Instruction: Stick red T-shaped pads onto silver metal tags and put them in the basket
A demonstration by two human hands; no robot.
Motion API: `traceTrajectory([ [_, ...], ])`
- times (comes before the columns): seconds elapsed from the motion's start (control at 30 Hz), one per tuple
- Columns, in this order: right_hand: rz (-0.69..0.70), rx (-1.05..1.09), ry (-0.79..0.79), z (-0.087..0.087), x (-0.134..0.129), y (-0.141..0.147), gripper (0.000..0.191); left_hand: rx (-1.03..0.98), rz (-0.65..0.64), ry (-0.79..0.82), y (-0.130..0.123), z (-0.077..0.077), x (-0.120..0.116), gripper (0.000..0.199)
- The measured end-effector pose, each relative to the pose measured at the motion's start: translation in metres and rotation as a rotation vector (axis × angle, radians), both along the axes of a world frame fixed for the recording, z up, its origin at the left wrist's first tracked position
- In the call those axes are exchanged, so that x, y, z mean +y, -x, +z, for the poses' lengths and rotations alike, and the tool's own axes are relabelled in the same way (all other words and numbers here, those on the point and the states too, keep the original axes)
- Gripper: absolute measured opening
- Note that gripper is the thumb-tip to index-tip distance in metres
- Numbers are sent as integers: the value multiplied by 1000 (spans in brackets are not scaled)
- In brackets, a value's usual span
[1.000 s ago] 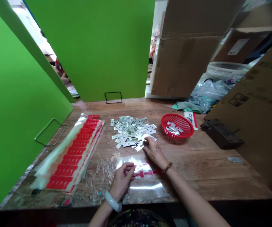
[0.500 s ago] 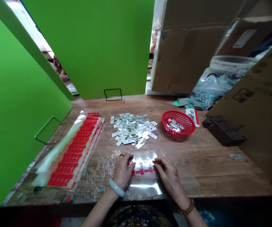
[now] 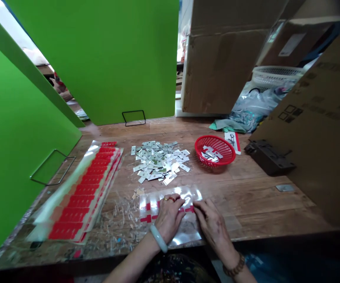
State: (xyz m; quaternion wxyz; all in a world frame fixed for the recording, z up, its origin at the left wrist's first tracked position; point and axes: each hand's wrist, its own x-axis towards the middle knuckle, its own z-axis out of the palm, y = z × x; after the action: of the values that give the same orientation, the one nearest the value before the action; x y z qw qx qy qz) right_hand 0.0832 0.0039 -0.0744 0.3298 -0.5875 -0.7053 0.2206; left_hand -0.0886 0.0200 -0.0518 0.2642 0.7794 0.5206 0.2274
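A clear plastic sheet with red T-shaped stickers (image 3: 146, 219) lies flat near the table's front edge, partly covered by my hands. My left hand (image 3: 169, 217) rests over its middle, thumb and forefinger closed together at the stickers. My right hand (image 3: 213, 225) pinches at the sheet's right side, its fingertips by a red sticker. What lies between the fingertips is too small to tell. Beyond the hands is a loose pile of small silvery metal plates (image 3: 158, 161). A red plastic basket (image 3: 230, 156) to the right holds several similar pieces.
A stack of clear sheets with red stickers (image 3: 80, 190) lies on the left. Green panels (image 3: 99, 59) and cardboard boxes (image 3: 217, 70) close in the table. A dark metal block (image 3: 272, 157) and a small metal plate (image 3: 285, 188) sit at right. Plastic scraps (image 3: 119, 212) litter the front left.
My left hand has moved right across the sheet, closer to my right hand, uncovering red stickers at the sheet's left. The camera view has turned slightly right.
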Motion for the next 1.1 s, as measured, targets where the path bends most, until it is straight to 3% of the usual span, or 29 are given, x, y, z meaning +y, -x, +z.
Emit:
traceTrajectory([
  [0.37, -33, -23, 8, 5, 0, 8, 17, 51, -8, 8, 1, -2, 0, 34],
  [0.7, -35, 43, -48, -5, -8, 10, 18, 93, -10, 22, 2, 0, -3, 45],
  [0.87, -57, 63, -35, -2, -7, 14, 11, 84, -5, 15, 1, -1, -4, 37],
  [1.0, -75, 66, 29, -1, -7, 15, 8, 71, 1, 4, 1, -4, -3, 42],
  [1.1, -96, 84, 70, 0, -6, 14, 24, 66, -16, 17, 2, -3, -2, 39],
])
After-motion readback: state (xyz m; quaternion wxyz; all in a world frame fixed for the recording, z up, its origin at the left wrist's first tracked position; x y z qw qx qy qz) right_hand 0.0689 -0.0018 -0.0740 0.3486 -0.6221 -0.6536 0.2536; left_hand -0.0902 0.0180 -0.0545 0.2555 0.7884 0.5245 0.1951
